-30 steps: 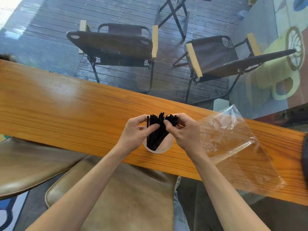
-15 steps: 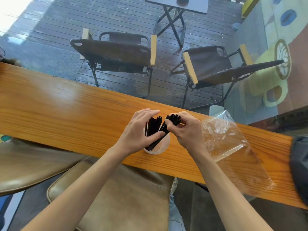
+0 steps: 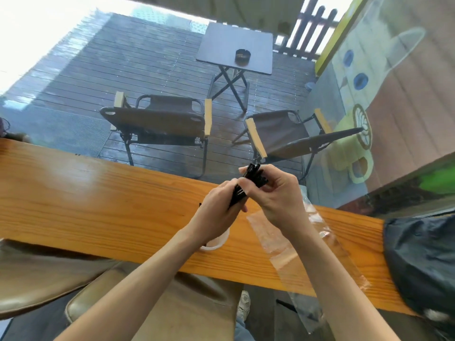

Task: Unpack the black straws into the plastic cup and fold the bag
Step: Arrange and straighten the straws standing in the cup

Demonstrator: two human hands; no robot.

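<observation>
Both hands, left [image 3: 216,212] and right [image 3: 275,193], grip the black straws [image 3: 248,183]; a loosened pinch could scatter them off the plastic cup [image 3: 216,243]

Bright daylight blows out the corner far left of the tabletop [image 3: 98,205], which carries soft glare; wide-angle edges bend, slightly blurred.

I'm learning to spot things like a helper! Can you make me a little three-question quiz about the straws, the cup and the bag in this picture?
1. True or false: both hands hold the black straws.
2. Where is the clear bag? A) flat on the wooden counter B) on a chair C) in the left hand
3. Fill in: the plastic cup sits partly hidden under the ____ hand.

Key:
1. True; the right hand pinches their top ends too.
2. A
3. left
</observation>
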